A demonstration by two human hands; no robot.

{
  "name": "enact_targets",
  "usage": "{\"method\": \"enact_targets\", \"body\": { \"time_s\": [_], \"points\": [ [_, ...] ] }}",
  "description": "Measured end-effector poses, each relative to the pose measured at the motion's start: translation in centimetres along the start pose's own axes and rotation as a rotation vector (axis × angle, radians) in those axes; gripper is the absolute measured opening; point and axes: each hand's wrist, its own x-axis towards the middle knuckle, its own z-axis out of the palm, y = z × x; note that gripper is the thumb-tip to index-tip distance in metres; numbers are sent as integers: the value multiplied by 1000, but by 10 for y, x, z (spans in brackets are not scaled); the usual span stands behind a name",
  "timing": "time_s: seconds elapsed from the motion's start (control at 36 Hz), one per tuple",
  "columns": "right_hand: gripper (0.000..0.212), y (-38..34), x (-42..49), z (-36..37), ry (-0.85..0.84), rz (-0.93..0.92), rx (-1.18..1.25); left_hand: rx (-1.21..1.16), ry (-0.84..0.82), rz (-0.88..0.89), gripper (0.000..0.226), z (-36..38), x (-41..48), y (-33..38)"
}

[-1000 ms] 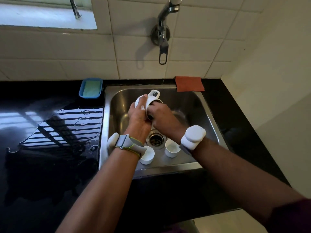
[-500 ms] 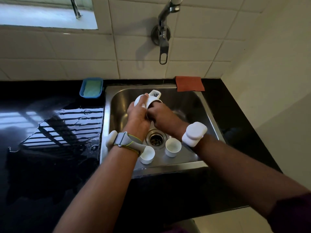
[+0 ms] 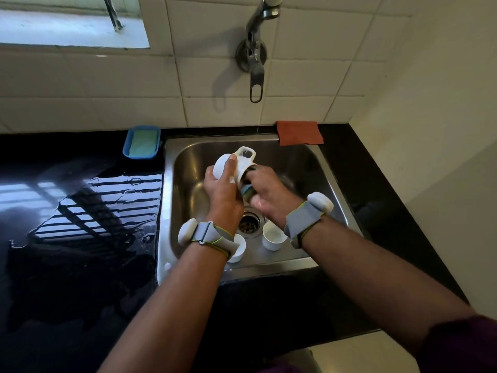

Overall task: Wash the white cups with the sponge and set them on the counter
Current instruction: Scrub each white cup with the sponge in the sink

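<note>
Risk: left hand (image 3: 224, 184) fingers wrap the wet white handled cup (image 3: 236, 164) while right hand (image 3: 265, 193) fingers pinch the green sponge (image 3: 246, 190); slip into steel sink (image 3: 301, 162) likely chips it.

head view | worn on head | faces forward-down over sink (image 3: 172, 211) | close range | single view

left hand (image 3: 224, 188): raised, back toward the camera, fingers curled in a closed grasp, thumb lying up along the held item. right hand (image 3: 266, 193): just beside the left, knuckles up, fingers folded shut around what it grips. both forearms: bare, angled inward. each wrist: grey strap with a white pod.
</note>
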Motion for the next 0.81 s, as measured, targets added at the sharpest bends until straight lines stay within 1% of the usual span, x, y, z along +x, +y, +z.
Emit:
{"method": "enact_targets", "body": {
  "time_s": [0.03,0.06,0.08,0.11,0.14,0.17,0.19,0.22,0.28,0.31,0.36,0.42,0.44,0.5,0.56,0.61,0.64,0.67,0.69,0.72,0.75,0.81],
  "points": [
    [23,0,1,1,-5,19,78,-11,-10,5,14,-1,-1,-1],
    [24,1,2,1,-9,3,82,-18,-13,2,13,-1,-1,0],
    [26,4,3,0,-10,-41,13,-24,-5,-7,12,0,-2,1],
    [26,7,2,-3,-3,-124,-129,-20,10,-24,12,1,-2,2],
    [23,9,1,-7,-2,-267,-341,-9,30,-39,12,2,-1,3],
    [20,11,0,-12,-41,-453,-587,9,50,-56,13,4,-1,5],
    [18,11,-1,-18,-111,-636,-836,28,68,-70,14,6,0,6],
    [16,10,0,-24,-191,-780,-1067,53,79,-83,15,8,1,8],
    [15,4,4,-32,-325,-932,-1489,103,86,-112,17,11,2,9],
    [16,2,5,-36,-371,-981,-1637,123,89,-128,19,11,1,7],
    [16,-3,5,-39,-434,-1058,-1780,153,92,-149,22,12,0,6],
    [12,-4,2,-39,-449,-1081,-1806,185,102,-169,20,12,2,5],
    [12,-3,1,-39,-430,-1084,-1786,200,109,-178,20,13,2,4],
    [15,3,2,-37,-373,-1019,-1670,221,144,-181,21,14,7,4],
    [20,7,4,-36,-312,-850,-1459,235,176,-191,20,11,10,4],
    [24,4,4,-37,-301,-641,-1198,209,185,-222,18,6,13,5],
    [26,1,2,-39,-306,-570,-1087,181,176,-257,19,2,15,5],
    [28,-1,0,-42,-300,-539,-1015,144,146,-302,16,-2,16,7],
    [30,-3,-3,-44,-283,-552,-1006,104,101,-354,14,-6,17,10],
    [33,-5,-5,-47,-250,-629,-1066,67,64,-405,15,-8,17,12],
    [35,-6,-6,-50,-227,-743,-1176,31,44,-443,17,-10,18,13],
    [38,-6,-7,-53,-236,-965,-1421,-18,42,-478,23,-11,19,13]
  ]
}}
